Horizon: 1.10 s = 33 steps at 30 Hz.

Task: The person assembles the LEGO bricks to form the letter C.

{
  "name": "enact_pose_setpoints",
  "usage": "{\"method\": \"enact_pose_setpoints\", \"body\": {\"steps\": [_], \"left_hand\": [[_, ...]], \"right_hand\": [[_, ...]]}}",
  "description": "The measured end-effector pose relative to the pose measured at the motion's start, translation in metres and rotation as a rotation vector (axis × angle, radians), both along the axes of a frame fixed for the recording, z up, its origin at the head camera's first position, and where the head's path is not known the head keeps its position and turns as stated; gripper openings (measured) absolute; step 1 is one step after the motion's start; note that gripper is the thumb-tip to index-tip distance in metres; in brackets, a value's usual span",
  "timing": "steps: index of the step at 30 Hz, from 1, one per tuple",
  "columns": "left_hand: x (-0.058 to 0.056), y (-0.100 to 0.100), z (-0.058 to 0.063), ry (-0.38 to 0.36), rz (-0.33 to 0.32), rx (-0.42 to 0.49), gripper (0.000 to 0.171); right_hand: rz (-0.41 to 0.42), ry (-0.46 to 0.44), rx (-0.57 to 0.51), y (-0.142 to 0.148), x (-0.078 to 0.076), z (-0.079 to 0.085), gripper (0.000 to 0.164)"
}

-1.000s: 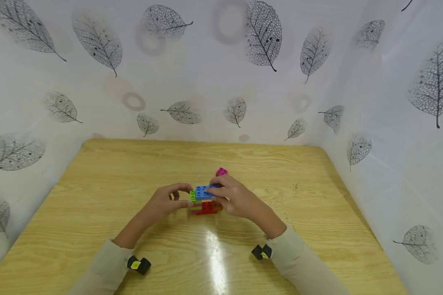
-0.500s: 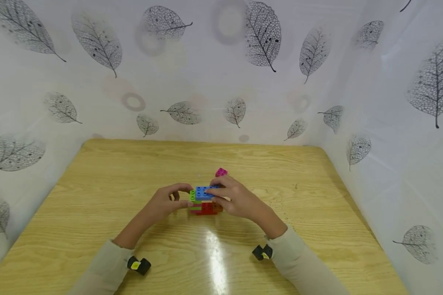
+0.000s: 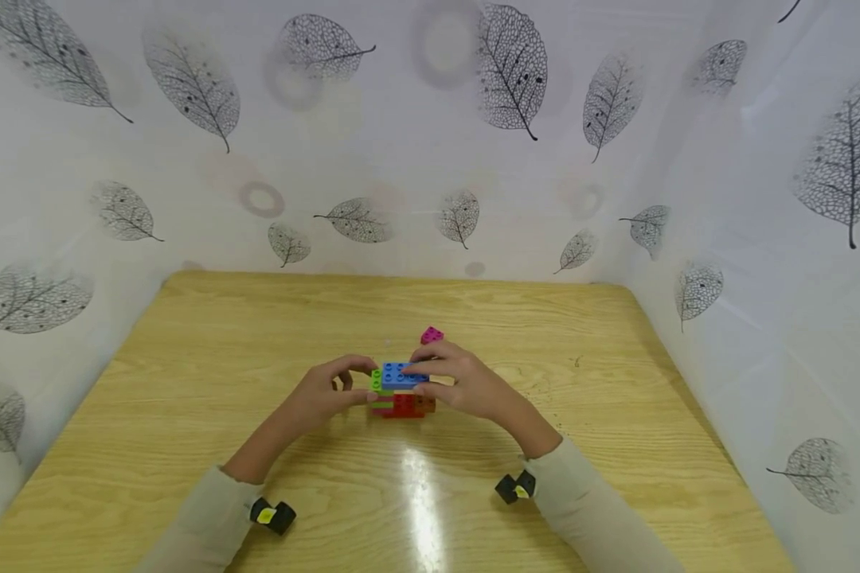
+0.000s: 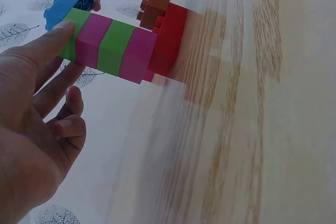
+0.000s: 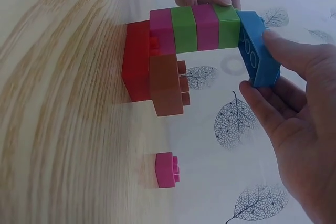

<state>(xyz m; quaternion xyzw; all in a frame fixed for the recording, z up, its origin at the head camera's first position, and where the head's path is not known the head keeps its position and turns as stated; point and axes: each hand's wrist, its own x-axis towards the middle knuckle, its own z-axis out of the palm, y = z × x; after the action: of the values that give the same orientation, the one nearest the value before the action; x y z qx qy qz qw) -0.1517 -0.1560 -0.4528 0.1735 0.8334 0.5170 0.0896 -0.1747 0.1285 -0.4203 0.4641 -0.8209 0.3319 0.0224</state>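
A column of alternating pink and green building bricks (image 4: pixel 113 47) rises from one end of a long red brick (image 5: pixel 137 61). A brown-orange brick (image 5: pixel 167 85) is seated on that red brick, beside the column's foot. My left hand (image 3: pixel 322 394) pinches the top green brick (image 4: pixel 73 22) between thumb and fingers. Across the column's top reaches a long blue brick (image 3: pixel 394 376), one end at the green brick and the other jutting out over the brown-orange one. My right hand (image 3: pixel 462 380) grips that jutting end, thumb and fingers on opposite sides.
A loose pink brick (image 3: pixel 431 334) lies on the wooden table (image 3: pixel 258 318) just behind my right hand. Leaf-patterned white sheeting (image 3: pixel 401 159) encloses the table at the back and both sides. Black wrist devices (image 3: pixel 272 516) sit at both cuffs.
My right hand has shifted slightly; its thumb now lies along the blue brick's edge, and more of the blue and brown-orange bricks shows. The left hand keeps its pinch.
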Motion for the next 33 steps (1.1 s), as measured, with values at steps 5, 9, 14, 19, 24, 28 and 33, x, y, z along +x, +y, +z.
{"method": "enact_pose_setpoints", "body": {"steps": [5, 9, 14, 19, 24, 28, 33], "left_hand": [[0.001, 0.001, 0.001, 0.010, -0.005, -0.015, 0.039], [0.002, 0.002, 0.000, 0.053, 0.000, -0.032, 0.042], [0.004, 0.005, 0.002, 0.145, 0.007, 0.006, 0.045], [0.008, 0.007, 0.005, 0.208, 0.012, 0.029, 0.038], [0.010, 0.011, 0.007, 0.260, -0.009, 0.049, 0.034], [0.011, 0.013, 0.007, 0.280, -0.024, 0.053, 0.033], [0.013, 0.014, 0.007, 0.276, -0.032, 0.047, 0.033]], "right_hand": [[-0.014, -0.071, -0.034, 0.002, 0.001, 0.001, 0.033], [-0.027, -0.104, -0.037, 0.003, 0.000, 0.001, 0.033], [-0.056, -0.134, -0.020, 0.003, -0.001, 0.001, 0.038], [-0.068, -0.168, -0.033, 0.006, -0.002, 0.001, 0.040], [-0.111, -0.263, -0.090, 0.013, -0.008, -0.001, 0.036], [-0.171, -0.354, -0.131, 0.017, -0.018, -0.007, 0.034], [-0.248, -0.388, -0.121, 0.024, -0.039, -0.021, 0.039]]}}
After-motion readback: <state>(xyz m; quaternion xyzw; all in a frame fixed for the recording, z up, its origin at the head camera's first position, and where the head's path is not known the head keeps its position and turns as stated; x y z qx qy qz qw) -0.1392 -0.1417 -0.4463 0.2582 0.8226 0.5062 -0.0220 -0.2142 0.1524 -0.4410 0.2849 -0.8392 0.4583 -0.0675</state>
